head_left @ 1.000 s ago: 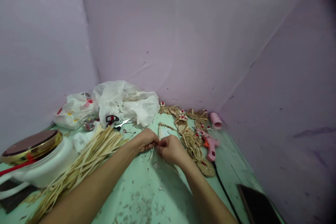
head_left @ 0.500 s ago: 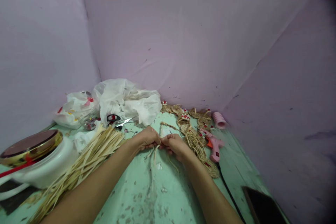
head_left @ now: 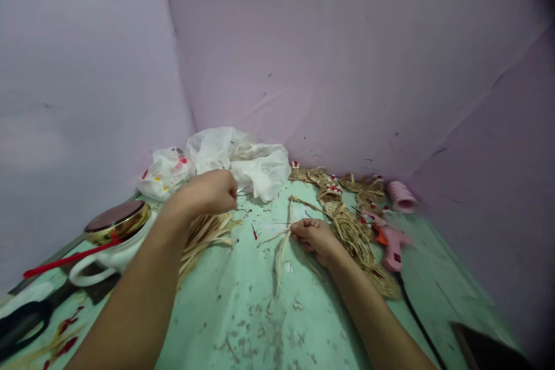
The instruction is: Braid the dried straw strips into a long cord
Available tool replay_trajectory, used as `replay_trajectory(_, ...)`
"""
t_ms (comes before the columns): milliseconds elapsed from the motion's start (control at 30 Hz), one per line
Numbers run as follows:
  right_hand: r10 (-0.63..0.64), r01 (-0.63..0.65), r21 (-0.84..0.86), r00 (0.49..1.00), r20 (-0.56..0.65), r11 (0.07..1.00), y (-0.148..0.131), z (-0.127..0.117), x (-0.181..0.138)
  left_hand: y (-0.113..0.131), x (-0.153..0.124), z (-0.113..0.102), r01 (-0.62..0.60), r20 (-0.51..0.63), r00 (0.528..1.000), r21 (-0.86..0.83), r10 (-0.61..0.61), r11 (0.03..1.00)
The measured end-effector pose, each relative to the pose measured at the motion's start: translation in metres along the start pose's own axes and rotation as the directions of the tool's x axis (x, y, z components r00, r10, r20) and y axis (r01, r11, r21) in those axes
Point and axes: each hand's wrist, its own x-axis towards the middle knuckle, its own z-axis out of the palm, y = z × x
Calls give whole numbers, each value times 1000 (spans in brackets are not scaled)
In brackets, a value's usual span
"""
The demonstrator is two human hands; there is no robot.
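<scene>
Right hand: my right hand rests on the table, fingers curled shut and pinching the far end of the straw strands.
Straw strands: one thin bunch of straw strands lies flat on the green table, running from my fingertips back towards me. The single strands are too fine to count.
Left hand: my left hand is lifted off the table and closed into a fist. I cannot tell whether anything is inside it.
Straw bundle: one loose straw bundle of pale flat strips lies under my left wrist. The strips are too many to count.
Bags: two. The large white bag and the small white bag sit against the wall. The small one has red and yellow print, too blurred to read.
Jar: one white jar with a gold-rimmed lid, with one red stick beside it.
Jute: one coiled jute cord lies just beside my right hand. The woven jute pieces with red beads overlap along the wall, so I cannot count them.
Glue gun: one pink glue gun, right of the cord.
Spool: one pink spool by the wall.
</scene>
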Motion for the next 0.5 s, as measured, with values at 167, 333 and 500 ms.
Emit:
replay_trajectory(167,-16,15,-25,1000,-19,1000,1,1,1,-15,-5,1,10,222,974,129,-39,992)
replay_trajectory(333,-14,14,-25,1000,-14,1000,1,0,0,10,11,36,8,271,958,294,-92,956)
replay_trajectory(500,-10,10,-14,1000,-9,1000,-3,1,-2,12,17,52,-4,268,959,327,-88,945)
